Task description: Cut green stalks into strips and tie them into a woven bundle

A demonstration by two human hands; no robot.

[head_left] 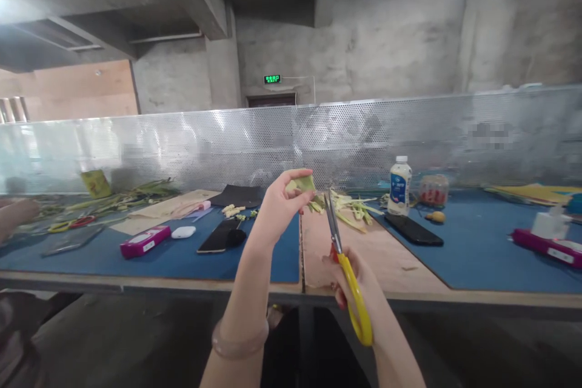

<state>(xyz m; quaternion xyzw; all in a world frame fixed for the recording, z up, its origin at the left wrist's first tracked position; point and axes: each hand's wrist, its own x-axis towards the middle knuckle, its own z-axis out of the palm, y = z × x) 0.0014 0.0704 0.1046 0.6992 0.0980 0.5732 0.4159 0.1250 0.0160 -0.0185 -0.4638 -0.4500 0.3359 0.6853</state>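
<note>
My left hand (278,209) is raised above the table, its thumb and fingers closed on a pale green piece of leaf (306,183). My right hand (359,276) grips a pair of scissors (353,297) by the yellow handles. The blades point up and away, with their tips just to the right of the leaf piece and apart from it. Behind the blades, cut green and pale plant strips (357,209) lie heaped on a brown sheet (377,254). Part of the right hand's fingers is hidden behind the handles.
Left of my hands are a dark phone (220,236), a white earbud case (183,232) and a magenta box (145,241). To the right stand a bottle (400,187), a black phone (413,229) and a jar (433,191). A perforated metal screen (254,145) closes the back. Another person's hand (18,211) shows far left.
</note>
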